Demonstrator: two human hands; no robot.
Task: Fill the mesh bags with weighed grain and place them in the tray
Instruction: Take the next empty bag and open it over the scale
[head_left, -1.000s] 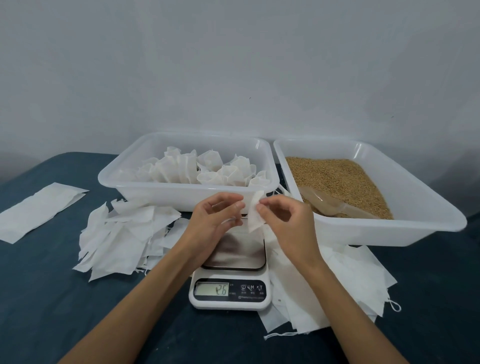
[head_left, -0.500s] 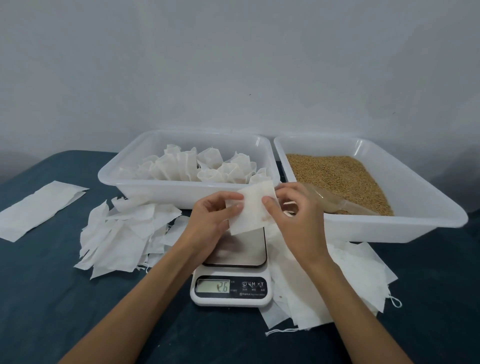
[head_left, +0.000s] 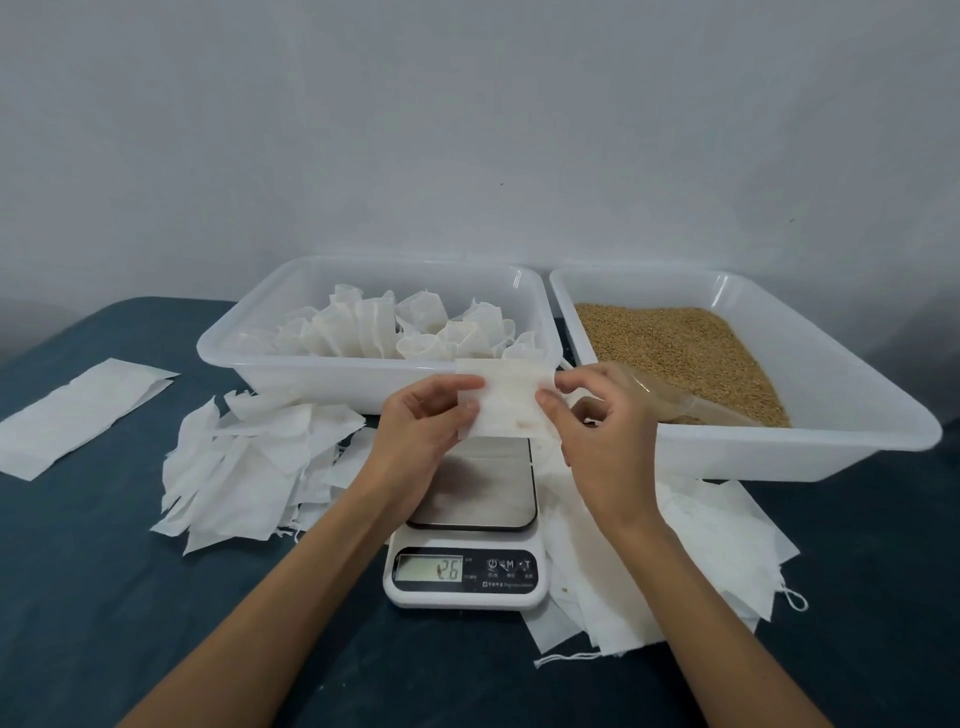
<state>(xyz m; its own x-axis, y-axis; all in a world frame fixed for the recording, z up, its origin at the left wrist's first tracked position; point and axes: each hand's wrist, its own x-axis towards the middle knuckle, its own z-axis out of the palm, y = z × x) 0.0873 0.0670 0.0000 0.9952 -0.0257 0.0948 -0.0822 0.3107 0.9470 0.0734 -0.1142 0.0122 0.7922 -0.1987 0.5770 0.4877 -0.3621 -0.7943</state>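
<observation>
plain pale wall (head_left: 467, 114) behind dark blue tbl (head_left: 78, 597)

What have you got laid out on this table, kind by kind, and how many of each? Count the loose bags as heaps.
White plastic trays: 2, the tray with filled bags and the grain tray
Kitchen scale: 1
Scoop in the grain: 1
Heaps of empty bags: 2, left heap and right heap
Flat white strip: 1
Bag held in both hands: 1
Total: 8

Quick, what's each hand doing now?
Left hand: pinches the empty mesh bag.
Right hand: pinches the same bag.
</observation>
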